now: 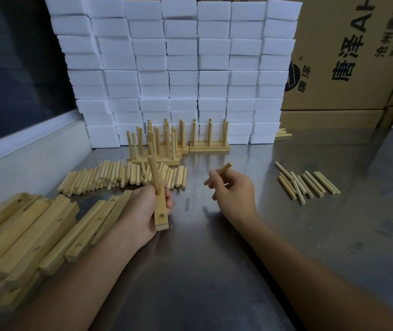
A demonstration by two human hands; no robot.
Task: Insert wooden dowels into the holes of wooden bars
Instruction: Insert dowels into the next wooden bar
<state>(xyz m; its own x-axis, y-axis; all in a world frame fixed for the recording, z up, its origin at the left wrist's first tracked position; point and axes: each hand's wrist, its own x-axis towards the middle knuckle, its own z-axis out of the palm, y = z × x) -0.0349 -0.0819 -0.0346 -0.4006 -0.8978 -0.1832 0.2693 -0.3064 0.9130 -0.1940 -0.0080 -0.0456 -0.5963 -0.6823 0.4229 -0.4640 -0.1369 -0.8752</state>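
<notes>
My left hand (143,211) grips a wooden bar (161,215) above the metal table, its near end pointing toward me with an empty hole showing. One dowel (154,174) stands upright in the bar at my fingers. My right hand (235,194) pinches a loose dowel (221,172) a little to the right of the bar, tilted up to the right. A heap of loose dowels (124,176) lies behind my left hand. Several bare bars with holes (47,230) are piled at the left.
Finished bars with upright dowels (174,142) stand at the back against a wall of white foam blocks (178,68). A smaller group of dowels (307,182) lies at the right. Cardboard boxes (348,56) stand at the back right. A white ledge (35,149) borders the table's left side.
</notes>
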